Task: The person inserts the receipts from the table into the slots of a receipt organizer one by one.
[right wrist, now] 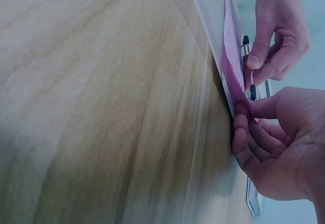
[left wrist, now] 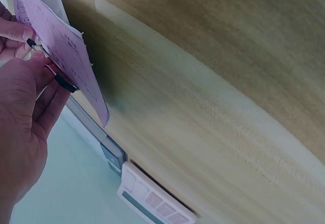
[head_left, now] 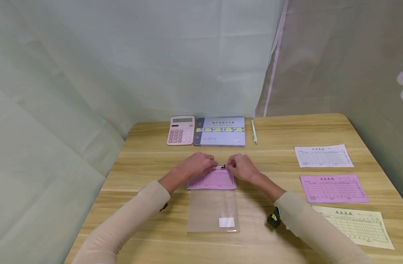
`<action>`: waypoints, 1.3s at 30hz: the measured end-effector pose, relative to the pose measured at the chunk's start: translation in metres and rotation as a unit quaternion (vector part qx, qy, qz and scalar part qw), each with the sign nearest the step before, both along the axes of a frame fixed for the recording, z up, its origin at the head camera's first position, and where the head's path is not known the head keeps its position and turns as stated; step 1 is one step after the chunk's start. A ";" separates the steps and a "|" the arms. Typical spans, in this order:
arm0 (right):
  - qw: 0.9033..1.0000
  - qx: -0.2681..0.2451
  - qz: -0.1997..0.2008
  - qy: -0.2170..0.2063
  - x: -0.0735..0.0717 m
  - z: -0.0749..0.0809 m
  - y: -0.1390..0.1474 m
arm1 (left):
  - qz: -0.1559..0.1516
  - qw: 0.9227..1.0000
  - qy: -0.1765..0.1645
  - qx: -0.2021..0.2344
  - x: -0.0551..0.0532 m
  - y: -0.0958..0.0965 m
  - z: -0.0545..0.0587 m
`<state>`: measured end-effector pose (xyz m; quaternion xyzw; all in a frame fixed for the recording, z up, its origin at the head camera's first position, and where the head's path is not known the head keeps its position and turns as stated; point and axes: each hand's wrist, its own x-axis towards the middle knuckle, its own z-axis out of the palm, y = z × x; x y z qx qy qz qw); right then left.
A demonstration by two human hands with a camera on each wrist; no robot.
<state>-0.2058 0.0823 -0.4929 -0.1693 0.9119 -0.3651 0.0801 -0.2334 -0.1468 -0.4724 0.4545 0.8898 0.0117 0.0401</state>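
My left hand [head_left: 199, 163] pinches a metal wire clip [head_left: 220, 167] with black ends at the top edge of a pink printed form [head_left: 212, 179]. In the right wrist view the left thumb [right wrist: 255, 60] lies against the clip between its black ends. My right hand [head_left: 242, 167] pinches the form's upper right corner between thumb and fingers, close beside the clip. Seen from the left wrist, the form [left wrist: 68, 56] stands tilted off the table. Below it a clear plastic sleeve [head_left: 206, 211] with a small white label lies flat, its top overlapped by the form.
A pink calculator [head_left: 181, 130], a blue ledger book [head_left: 220, 137] and a pen [head_left: 254, 131] lie along the back. White [head_left: 323, 156], pink [head_left: 334, 189] and yellow forms [head_left: 356, 225] lie down the right side of the wooden table [head_left: 145, 205]. Curtains hang behind.
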 end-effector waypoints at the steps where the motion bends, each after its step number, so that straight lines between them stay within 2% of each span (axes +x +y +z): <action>1: 1.000 0.000 0.000 0.000 0.000 0.000 0.000 | 0.000 1.000 0.002 0.000 0.001 0.000 0.000; 9: 1.000 -0.003 -0.009 -0.007 0.000 0.000 0.000 | 0.001 0.999 0.033 -0.011 0.006 0.002 -0.002; 19: 0.999 -0.011 -0.019 -0.025 0.000 0.001 -0.001 | -0.006 0.994 0.081 -0.066 0.010 0.004 -0.002; 30: 0.999 -0.015 -0.025 -0.041 -0.001 0.001 -0.002 | -0.007 0.995 0.082 -0.061 0.010 0.003 -0.004; 35: 0.998 -0.018 -0.019 -0.060 -0.003 0.004 0.001 | 0.006 0.995 0.083 -0.056 0.013 0.003 -0.005; 39: 0.998 0.003 -0.017 -0.057 -0.003 0.009 0.007 | 0.017 0.995 0.079 -0.052 0.016 0.004 -0.005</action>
